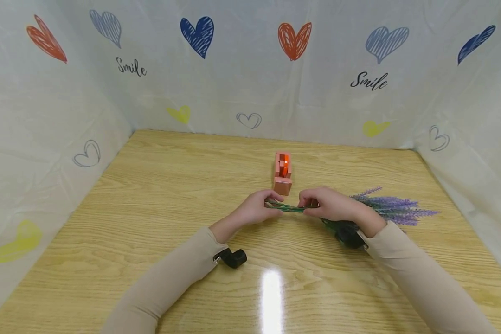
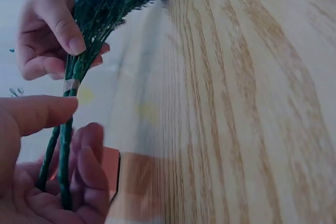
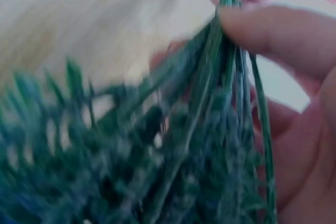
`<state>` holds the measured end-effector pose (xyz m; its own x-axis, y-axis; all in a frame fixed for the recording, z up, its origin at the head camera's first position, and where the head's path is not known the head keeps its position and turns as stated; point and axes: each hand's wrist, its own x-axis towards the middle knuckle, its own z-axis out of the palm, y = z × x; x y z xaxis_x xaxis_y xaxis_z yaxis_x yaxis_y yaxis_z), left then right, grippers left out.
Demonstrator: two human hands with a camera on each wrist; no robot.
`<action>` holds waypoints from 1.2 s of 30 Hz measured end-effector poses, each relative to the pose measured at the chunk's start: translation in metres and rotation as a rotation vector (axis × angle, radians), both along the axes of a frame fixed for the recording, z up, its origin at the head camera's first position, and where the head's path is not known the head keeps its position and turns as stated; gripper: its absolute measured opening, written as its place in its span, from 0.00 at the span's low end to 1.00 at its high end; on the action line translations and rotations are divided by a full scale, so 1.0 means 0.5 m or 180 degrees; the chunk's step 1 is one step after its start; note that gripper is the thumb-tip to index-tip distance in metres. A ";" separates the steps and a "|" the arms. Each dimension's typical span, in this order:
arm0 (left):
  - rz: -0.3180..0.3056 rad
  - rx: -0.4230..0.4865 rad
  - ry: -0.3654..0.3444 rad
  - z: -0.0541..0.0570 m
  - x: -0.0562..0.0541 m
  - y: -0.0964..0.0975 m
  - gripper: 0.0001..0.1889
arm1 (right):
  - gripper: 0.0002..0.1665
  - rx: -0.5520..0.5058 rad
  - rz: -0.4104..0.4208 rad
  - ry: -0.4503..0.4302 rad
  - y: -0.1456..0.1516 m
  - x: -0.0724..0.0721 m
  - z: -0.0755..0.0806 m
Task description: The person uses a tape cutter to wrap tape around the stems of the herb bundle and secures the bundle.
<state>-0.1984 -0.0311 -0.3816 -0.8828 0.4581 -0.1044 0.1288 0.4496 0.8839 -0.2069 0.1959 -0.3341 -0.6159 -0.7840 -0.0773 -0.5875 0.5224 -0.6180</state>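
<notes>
A bunch of lavender sprigs [image 1: 394, 208] lies across both hands, purple heads to the right and green stems to the left. My left hand [image 1: 256, 206] holds the lower stems [image 2: 64, 166] between thumb and curled fingers. Further up, my right hand [image 1: 331, 204] pinches the stems just below the leafy part [image 3: 184, 145]. Between the two hands, a narrow, shiny band of tape [image 2: 71, 84] wraps the stems. Part of the foliage is hidden behind the right wrist in the head view.
A pink tape dispenser [image 1: 282, 185] with an orange roll stands just beyond the hands on the wood-grain table [image 1: 183, 167]. Black wrist cameras hang below both sleeves. White cloth [image 1: 242, 83] printed with hearts walls the table at the back and sides.
</notes>
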 end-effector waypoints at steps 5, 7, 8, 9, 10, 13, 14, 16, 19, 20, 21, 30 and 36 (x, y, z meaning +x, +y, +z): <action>-0.0125 0.0157 -0.0140 -0.006 -0.007 -0.005 0.09 | 0.08 0.0188 -0.0136 0.0806 -0.009 0.014 -0.005; -0.0113 0.0243 -0.0177 -0.004 -0.008 -0.007 0.08 | 0.09 0.0156 -0.0138 0.1058 -0.007 0.015 -0.012; -0.0103 0.0256 -0.0192 -0.003 -0.008 -0.007 0.09 | 0.09 0.0131 -0.0127 0.1185 -0.007 0.016 -0.017; -0.0101 0.0263 -0.0205 -0.002 -0.009 -0.008 0.09 | 0.09 0.0094 -0.0099 0.1320 -0.006 0.017 -0.022; -0.0098 0.0264 -0.0217 -0.001 -0.009 -0.008 0.10 | 0.09 0.0054 -0.0071 0.1448 -0.005 0.017 -0.027; -0.0091 0.0316 -0.0329 0.000 -0.012 -0.010 0.09 | 0.10 -0.0041 -0.0060 0.1762 -0.003 0.019 -0.039; -0.0088 0.0381 -0.0405 -0.001 -0.015 -0.011 0.08 | 0.10 -0.0062 -0.0090 0.1812 -0.004 0.020 -0.040; -0.0070 0.0530 -0.0573 -0.002 -0.018 -0.013 0.08 | 0.11 -0.0069 -0.0162 0.1798 -0.005 0.020 -0.042; 0.0006 0.0632 -0.0715 -0.001 -0.021 -0.016 0.09 | 0.12 -0.0016 -0.0300 0.1525 -0.008 0.018 -0.039; 0.0037 0.0628 -0.0725 0.000 -0.021 -0.018 0.09 | 0.13 0.0008 -0.0344 0.1391 -0.009 0.016 -0.038; 0.0070 0.0604 -0.0719 0.000 -0.021 -0.019 0.10 | 0.13 0.0050 -0.0381 0.1264 -0.010 0.014 -0.036; 0.0267 0.0420 -0.0531 0.003 -0.026 -0.019 0.10 | 0.18 0.0183 -0.0324 0.0849 -0.010 -0.004 -0.033; 0.0311 0.0221 -0.0224 0.002 -0.028 -0.013 0.14 | 0.20 0.0175 -0.0240 0.0736 -0.008 -0.003 -0.030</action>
<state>-0.2125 -0.0378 -0.3806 -0.9152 0.3786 -0.1385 0.0241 0.3944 0.9186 -0.2086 0.1919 -0.3489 -0.6788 -0.7337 0.0312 -0.6681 0.5993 -0.4410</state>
